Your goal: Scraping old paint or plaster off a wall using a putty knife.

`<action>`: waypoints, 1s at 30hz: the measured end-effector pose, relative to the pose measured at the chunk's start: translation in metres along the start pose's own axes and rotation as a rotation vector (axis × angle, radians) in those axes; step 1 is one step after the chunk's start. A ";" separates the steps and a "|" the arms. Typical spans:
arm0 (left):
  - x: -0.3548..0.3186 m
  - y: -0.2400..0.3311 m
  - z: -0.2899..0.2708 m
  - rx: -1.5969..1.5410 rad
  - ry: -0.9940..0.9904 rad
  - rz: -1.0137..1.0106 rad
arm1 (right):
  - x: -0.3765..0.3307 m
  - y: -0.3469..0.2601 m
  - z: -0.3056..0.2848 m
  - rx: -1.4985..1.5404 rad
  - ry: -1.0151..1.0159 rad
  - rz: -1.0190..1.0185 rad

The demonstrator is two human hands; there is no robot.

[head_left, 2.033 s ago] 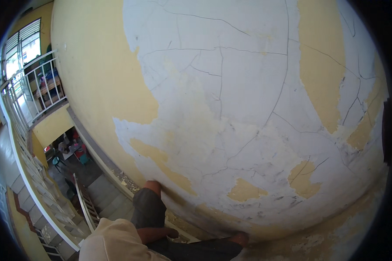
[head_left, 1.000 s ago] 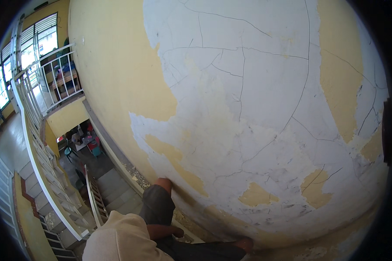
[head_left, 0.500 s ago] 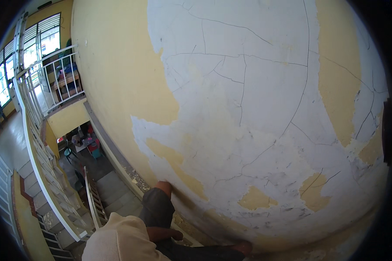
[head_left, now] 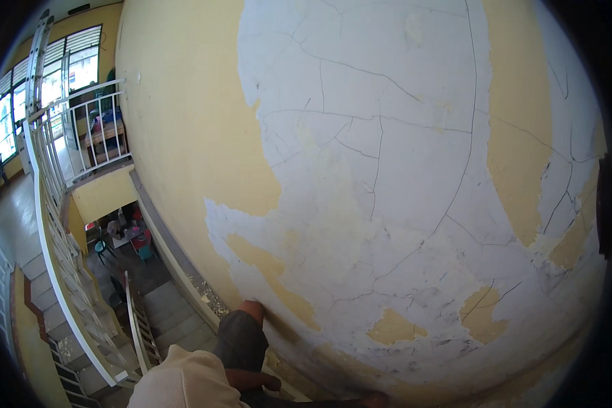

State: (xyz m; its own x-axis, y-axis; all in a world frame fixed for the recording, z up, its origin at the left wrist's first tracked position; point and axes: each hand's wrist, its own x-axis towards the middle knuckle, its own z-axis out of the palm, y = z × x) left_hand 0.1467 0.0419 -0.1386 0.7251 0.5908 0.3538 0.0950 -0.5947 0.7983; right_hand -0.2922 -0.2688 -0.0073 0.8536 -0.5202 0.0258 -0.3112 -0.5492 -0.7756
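Observation:
My left arm [head_left: 241,378] comes out of a beige sleeve [head_left: 183,377] and lies across my lap. At its end, my left hand [head_left: 272,383] is closed between my knees; whatever its fingers may hold is hidden. My right hand is out of the picture. One bent knee in dark grey shorts [head_left: 241,340] is up against the wall's foot, and the other knee [head_left: 372,399] shows at the lower edge. Before me stands a yellow wall [head_left: 177,122] with a large white patch [head_left: 421,61], crossed by thin cracks, where the yellow coat is gone.
A stairwell with white railings [head_left: 54,238] drops away on the left. Grey steps [head_left: 177,316] lead down to a room with a table and chairs [head_left: 143,248]. Flaked bits [head_left: 211,299] lie on the ledge along the wall. A ladder [head_left: 37,64] stands by the far windows.
The view has tilted slightly, so the wall and its cracks sit a little lower in places. My left hand stays closed at my lap, with my knees lower in the picture.

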 end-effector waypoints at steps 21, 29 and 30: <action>0.003 0.000 -0.007 -0.038 -0.079 -0.014 | -0.004 0.020 0.086 0.030 -0.052 -0.037; -0.010 0.002 -0.009 -0.059 -0.143 -0.007 | 0.013 0.067 0.125 0.075 -0.096 0.006; -0.016 0.002 -0.008 -0.076 -0.185 0.014 | 0.015 0.065 0.125 0.080 -0.097 0.011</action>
State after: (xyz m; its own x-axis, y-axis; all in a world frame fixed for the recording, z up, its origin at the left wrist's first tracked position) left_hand 0.1296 0.0353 -0.1386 0.8396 0.4683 0.2754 0.0371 -0.5552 0.8309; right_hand -0.2475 -0.2304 -0.1364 0.8881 -0.4578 -0.0409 -0.2895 -0.4880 -0.8234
